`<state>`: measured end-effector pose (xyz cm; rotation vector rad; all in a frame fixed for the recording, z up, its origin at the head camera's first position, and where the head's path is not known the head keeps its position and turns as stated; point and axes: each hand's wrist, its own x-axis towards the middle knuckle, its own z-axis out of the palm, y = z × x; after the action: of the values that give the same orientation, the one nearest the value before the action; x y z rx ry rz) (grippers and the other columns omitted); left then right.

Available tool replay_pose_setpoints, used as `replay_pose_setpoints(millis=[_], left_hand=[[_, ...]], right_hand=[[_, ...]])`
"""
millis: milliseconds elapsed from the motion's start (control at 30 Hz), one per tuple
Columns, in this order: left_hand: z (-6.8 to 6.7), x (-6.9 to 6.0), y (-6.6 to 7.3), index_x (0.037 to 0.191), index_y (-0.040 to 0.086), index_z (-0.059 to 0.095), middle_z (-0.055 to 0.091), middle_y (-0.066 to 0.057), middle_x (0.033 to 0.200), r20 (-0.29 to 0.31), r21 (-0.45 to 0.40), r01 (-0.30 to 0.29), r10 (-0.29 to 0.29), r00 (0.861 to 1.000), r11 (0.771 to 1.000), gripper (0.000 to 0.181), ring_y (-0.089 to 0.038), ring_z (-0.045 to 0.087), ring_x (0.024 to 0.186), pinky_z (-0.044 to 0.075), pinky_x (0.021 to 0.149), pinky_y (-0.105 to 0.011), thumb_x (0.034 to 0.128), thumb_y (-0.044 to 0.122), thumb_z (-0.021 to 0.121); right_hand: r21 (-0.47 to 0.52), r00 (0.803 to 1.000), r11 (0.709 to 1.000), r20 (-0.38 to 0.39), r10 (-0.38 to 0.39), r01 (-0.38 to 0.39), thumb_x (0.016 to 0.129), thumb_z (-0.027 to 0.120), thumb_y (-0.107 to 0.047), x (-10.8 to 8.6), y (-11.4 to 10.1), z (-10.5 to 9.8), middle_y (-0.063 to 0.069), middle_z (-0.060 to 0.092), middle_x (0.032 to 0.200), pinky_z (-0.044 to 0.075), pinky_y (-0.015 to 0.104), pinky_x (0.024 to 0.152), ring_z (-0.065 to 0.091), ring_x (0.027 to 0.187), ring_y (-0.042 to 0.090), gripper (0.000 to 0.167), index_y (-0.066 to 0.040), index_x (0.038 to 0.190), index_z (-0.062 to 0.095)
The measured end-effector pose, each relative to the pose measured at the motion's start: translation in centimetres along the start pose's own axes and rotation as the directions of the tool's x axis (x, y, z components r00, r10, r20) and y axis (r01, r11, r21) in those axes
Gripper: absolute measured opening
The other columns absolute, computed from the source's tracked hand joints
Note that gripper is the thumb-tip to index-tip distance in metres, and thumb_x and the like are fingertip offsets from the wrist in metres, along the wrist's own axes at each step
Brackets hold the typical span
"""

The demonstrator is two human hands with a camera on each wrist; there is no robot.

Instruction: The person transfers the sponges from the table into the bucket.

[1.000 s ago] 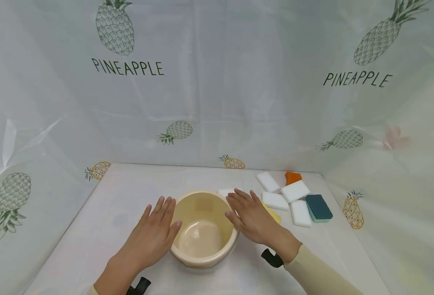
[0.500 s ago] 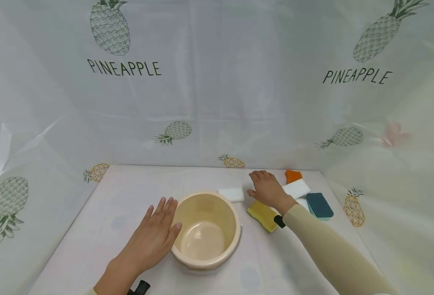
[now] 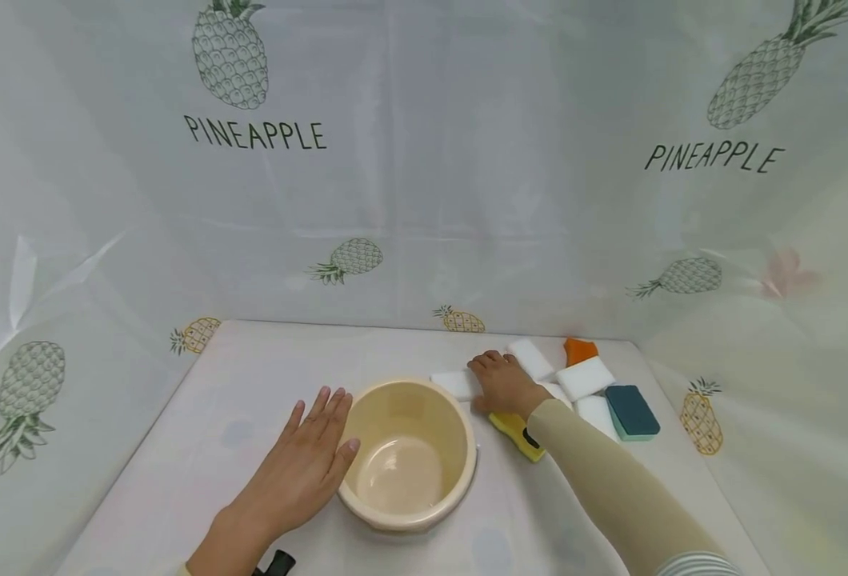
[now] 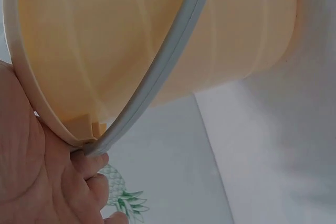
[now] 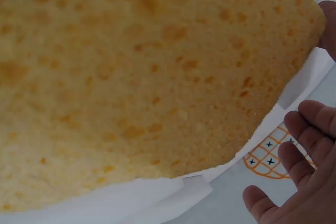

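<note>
A cream bucket (image 3: pixel 404 512) stands upright on the table. My left hand (image 3: pixel 287 472) rests against its left rim with straight fingers; in the left wrist view the hand (image 4: pixel 47 166) touches the rim beside the grey handle (image 4: pixel 152 77). My right hand (image 3: pixel 506 386) is over the right end of a white sponge (image 3: pixel 453 383), fingers slightly bent, with no grip visible. Under the right wrist lies a yellow sponge (image 3: pixel 516 438), which fills much of the right wrist view (image 5: pixel 147 87); there the fingers (image 5: pixel 296 163) are spread apart.
To the right lie several white sponges (image 3: pixel 586 378), an orange piece (image 3: pixel 580 351) and a dark green sponge (image 3: pixel 632 410). A pineapple-print sheet (image 3: pixel 467 184) hangs behind the table's back edge.
My right hand has left the bucket's right rim, reached out to the right and back, then come slightly left and nearer over the white sponge. My left hand stays at the rim.
</note>
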<state>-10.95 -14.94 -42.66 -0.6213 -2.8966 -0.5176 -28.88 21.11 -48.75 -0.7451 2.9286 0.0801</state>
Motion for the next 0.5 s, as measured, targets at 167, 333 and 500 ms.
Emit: replay_pose_setpoints(millis=[167,333,500], left_hand=[[0.1,0.0,-0.2,0.165,0.002,0.031,0.03,-0.014,0.172,0.003,-0.023,-0.008,0.009,1.0,1.0,0.067,-0.033,0.02,0.163,0.017,0.13,-0.061,0.1147,0.046,0.038],[0.1,0.0,-0.6,0.166,0.003,0.03,0.03,-0.012,0.172,-0.002,-0.056,-0.011,0.011,1.0,0.998,0.066,-0.031,0.02,0.163,0.016,0.13,-0.059,0.1146,0.043,0.04],[0.4,0.0,-0.6,0.166,0.004,0.029,0.031,-0.01,0.172,-0.014,-0.053,-0.03,0.029,0.999,0.998,0.066,-0.03,0.022,0.163,0.018,0.131,-0.057,0.1147,0.043,0.04]], right_hand=[[0.03,1.0,0.999,0.01,-0.025,0.025,0.094,0.076,-0.036,0.2,0.0,0.3,0.014,0.055,0.153,0.037,0.06,0.12,0.044,0.147,0.036,0.067,-0.007,0.15,0.054],[0.03,0.999,0.999,-0.03,-0.019,0.02,0.094,0.076,-0.04,0.2,0.3,0.0,0.015,0.057,0.147,0.038,0.059,0.119,0.046,0.143,0.036,0.069,-0.004,0.148,0.054],[0.014,0.984,0.999,-0.173,0.034,-0.032,0.091,0.078,-0.042,-0.9,0.9,-1.6,0.015,0.059,0.134,0.043,0.059,0.112,0.05,0.131,0.036,0.066,-0.002,0.138,0.055]])
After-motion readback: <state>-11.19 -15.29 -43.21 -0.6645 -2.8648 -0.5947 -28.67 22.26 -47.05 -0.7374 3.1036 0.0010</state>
